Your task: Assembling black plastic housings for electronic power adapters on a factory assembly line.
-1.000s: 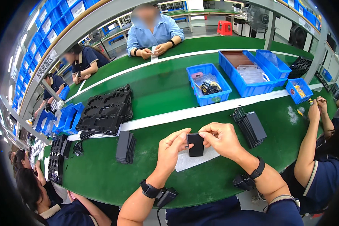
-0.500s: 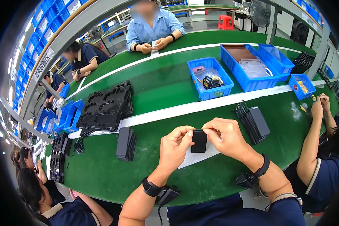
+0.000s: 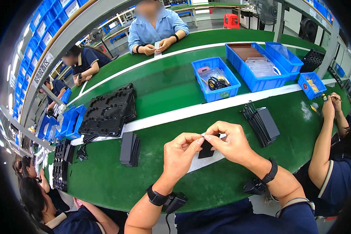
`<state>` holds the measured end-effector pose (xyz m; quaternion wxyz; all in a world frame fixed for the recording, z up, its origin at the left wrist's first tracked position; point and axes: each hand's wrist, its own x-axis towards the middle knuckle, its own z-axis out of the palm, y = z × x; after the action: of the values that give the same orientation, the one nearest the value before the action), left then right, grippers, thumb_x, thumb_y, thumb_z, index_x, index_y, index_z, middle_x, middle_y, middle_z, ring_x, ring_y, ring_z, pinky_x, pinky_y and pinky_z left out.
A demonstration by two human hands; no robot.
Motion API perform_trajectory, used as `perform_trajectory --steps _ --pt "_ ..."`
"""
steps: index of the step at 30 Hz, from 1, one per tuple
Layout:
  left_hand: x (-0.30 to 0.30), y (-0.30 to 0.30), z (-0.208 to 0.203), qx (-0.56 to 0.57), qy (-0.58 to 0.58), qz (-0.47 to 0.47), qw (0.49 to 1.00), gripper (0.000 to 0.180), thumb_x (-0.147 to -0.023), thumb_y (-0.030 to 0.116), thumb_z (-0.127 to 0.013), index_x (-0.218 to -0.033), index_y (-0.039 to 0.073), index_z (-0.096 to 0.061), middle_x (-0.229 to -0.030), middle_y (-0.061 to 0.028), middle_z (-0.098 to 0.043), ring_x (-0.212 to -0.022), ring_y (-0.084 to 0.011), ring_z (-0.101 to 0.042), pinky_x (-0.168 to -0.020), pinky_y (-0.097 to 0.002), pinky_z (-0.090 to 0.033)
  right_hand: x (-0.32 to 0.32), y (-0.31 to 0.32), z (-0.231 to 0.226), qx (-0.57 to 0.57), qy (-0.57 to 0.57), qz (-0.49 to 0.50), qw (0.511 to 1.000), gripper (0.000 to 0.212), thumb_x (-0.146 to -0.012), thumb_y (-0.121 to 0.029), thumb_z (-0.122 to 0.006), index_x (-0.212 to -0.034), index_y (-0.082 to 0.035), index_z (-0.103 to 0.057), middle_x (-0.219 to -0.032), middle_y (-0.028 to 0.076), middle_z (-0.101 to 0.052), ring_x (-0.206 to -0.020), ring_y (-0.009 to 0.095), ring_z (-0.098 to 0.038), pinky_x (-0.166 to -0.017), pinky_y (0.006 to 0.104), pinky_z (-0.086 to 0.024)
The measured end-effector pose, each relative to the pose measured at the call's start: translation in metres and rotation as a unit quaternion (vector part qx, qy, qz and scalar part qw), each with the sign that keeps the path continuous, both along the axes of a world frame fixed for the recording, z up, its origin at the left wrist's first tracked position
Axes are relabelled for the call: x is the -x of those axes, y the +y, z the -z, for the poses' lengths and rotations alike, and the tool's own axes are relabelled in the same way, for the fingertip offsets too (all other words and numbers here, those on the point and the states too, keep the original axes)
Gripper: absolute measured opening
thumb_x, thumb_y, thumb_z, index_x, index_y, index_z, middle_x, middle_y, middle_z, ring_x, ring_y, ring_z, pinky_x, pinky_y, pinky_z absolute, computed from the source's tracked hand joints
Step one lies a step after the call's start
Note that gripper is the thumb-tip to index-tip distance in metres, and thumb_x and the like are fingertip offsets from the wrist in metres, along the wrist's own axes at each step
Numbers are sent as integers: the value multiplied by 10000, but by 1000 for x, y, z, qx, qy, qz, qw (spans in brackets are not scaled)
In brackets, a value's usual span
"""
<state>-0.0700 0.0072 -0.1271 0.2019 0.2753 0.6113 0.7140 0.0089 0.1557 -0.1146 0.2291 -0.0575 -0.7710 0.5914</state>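
A small flat black rectangular panel (image 3: 205, 152) is held over a white sheet (image 3: 214, 158) on the green table, directly in front of me. My left hand (image 3: 179, 155) is closed, thumb and forefinger pinching at the panel's upper edge. From the other side my right hand (image 3: 231, 145) is closed in a pinch, its fingertips meeting the left ones there. Fingers cover the panel's upper part, and whatever is between the right fingertips is too small to make out. To the left stands a stack of dark grey panels (image 3: 128, 150); a similar stack (image 3: 267, 124) leans at right.
Black moulded trays (image 3: 107, 111) lie at the left beyond the near stack. Blue bins (image 3: 222, 93) with bagged parts and cables stand across the white strip. A smaller blue bin (image 3: 312, 85) is at right. Co-workers sit on both sides and opposite.
My hands have drawn together at the panel's upper edge; the right fingertips moved left from its right corner to meet the left ones. More of the panel is now covered.
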Motion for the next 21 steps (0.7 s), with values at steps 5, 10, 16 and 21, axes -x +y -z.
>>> perform_trajectory --steps 5,10,16,21 --pt "19 -5 9 2 -40 102 994 138 -857 120 -678 -944 13 -679 -852 -35 -661 -718 -80 -586 -639 -213 -496 -2 2 -2 25 5 -45 999 92 -814 -75 -645 -796 14 -630 -708 62 -635 -586 93 -583 -490 237 -438" --pt "7 1 2 38 -29 40 998 141 -840 101 -678 -956 21 -692 -844 -57 -680 -705 -122 -622 -644 -257 -506 -2 3 -1 36 -8 -35 999 80 -830 -57 -637 -811 18 -620 -765 55 -624 -645 79 -586 -508 221 -485" --pt "2 4 -4 95 484 -112 863 223 -764 51 -704 -986 66 -705 -867 -77 -691 -736 -223 -631 -647 -305 -520 -1 1 1 -10 6 -19 1000 68 -844 -33 -623 -821 29 -605 -801 45 -603 -710 80 -596 -518 215 -539" --pt "3 2 -7 97 484 -82 866 251 -771 44 -698 -1021 65 -695 -908 -79 -673 -755 -215 -623 -650 -299 -517 -1 1 5 -31 23 1 999 74 -842 -34 -626 -811 28 -599 -792 38 -592 -706 79 -591 -512 215 -537"
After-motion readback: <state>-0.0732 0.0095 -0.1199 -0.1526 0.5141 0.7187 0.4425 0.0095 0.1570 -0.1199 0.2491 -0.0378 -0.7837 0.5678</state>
